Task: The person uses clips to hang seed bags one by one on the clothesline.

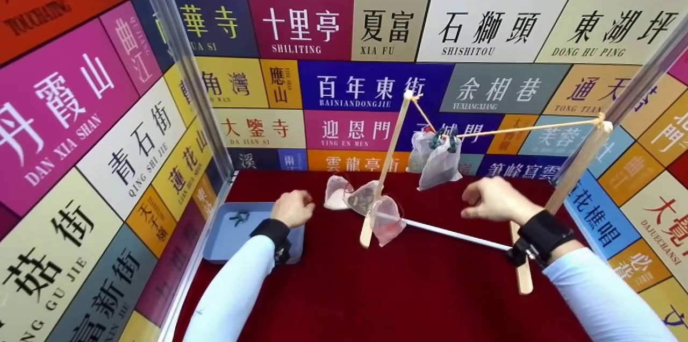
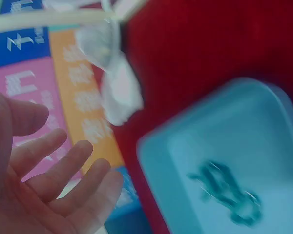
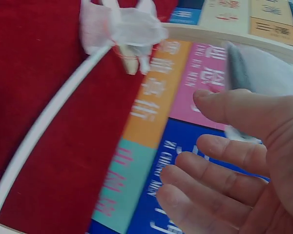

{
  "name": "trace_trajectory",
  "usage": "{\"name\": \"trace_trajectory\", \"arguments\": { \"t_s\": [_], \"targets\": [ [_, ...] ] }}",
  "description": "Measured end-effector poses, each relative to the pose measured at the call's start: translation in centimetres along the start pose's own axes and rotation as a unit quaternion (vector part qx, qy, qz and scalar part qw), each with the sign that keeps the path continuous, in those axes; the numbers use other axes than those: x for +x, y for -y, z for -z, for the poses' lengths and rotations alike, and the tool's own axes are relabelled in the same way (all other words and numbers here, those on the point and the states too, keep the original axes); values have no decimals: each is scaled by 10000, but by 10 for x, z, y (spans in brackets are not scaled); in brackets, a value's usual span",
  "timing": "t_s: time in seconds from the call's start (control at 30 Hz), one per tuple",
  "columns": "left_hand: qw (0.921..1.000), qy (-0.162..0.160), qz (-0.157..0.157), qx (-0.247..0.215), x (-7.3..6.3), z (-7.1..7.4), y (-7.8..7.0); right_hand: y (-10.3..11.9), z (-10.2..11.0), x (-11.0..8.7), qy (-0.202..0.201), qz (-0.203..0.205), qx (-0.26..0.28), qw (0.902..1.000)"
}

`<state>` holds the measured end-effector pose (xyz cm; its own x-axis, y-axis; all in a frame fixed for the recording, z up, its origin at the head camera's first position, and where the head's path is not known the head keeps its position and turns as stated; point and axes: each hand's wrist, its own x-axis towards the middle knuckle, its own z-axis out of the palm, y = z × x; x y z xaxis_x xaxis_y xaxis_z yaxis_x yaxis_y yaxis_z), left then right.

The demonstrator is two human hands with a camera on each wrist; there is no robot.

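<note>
My left hand (image 1: pixel 293 208) hovers by the right rim of a blue tray (image 1: pixel 215 248), its fingers relaxed and holding nothing. Dark green clips (image 2: pixel 229 192) lie in that tray. My right hand (image 1: pixel 497 199) is in the air near the right wooden post (image 1: pixel 578 170), also holding nothing, its fingers loosely bent in the right wrist view. Between the two posts runs a yellowish string (image 1: pixel 529 128), sagging under white mesh bags (image 1: pixel 441 164) that hang from it with dark green clips (image 1: pixel 447 136). More mesh bags (image 1: pixel 388 226) sit around the base of the left wooden post (image 1: pixel 392 154).
A white rod (image 1: pixel 457 234) joins the posts low down. Dark red cloth (image 1: pixel 408 293) covers the table. Upright panels with printed characters (image 1: pixel 371 84) stand behind and on both sides, with clear corner strips (image 1: pixel 183 46) between them.
</note>
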<state>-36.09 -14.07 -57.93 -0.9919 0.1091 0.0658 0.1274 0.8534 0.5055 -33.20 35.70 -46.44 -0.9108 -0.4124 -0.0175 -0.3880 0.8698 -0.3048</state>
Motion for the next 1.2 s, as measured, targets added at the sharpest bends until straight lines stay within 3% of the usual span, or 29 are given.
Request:
{"name": "trace_trajectory", "arguments": {
  "t_s": [0.13, 0.4, 0.57, 0.6, 0.8, 0.83, 0.97, 1.2],
  "targets": [
    [9992, 42, 236, 322, -3, -2, 27, -5, -14, -4, 112, -117, 101, 9998],
    [9952, 35, 319, 928, -23, -8, 67, -10, -37, -10, 191, -64, 217, 9996],
    [9922, 283, 674, 1012, -33, -19, 83, -14, -45, -14, 248, 43, 261, 9993],
    [9914, 275, 678, 1089, -31, -28, 93, -14, -47, -14, 253, 49, 270, 9993],
    [9854, 758, 683, 1365, -39, -46, 117, -10, -52, -16, 404, 128, 318, 9986],
    [9842, 875, 780, 1327, -41, -42, 112, -9, -52, -16, 450, 122, 332, 9984],
    [9861, 651, 797, 1306, -39, -43, 114, -6, -52, -15, 605, 12, 348, 9976],
    [9888, 667, 851, 1033, -36, -39, 112, -1, -54, -14, 688, -68, 306, 9971]
  ]
}}
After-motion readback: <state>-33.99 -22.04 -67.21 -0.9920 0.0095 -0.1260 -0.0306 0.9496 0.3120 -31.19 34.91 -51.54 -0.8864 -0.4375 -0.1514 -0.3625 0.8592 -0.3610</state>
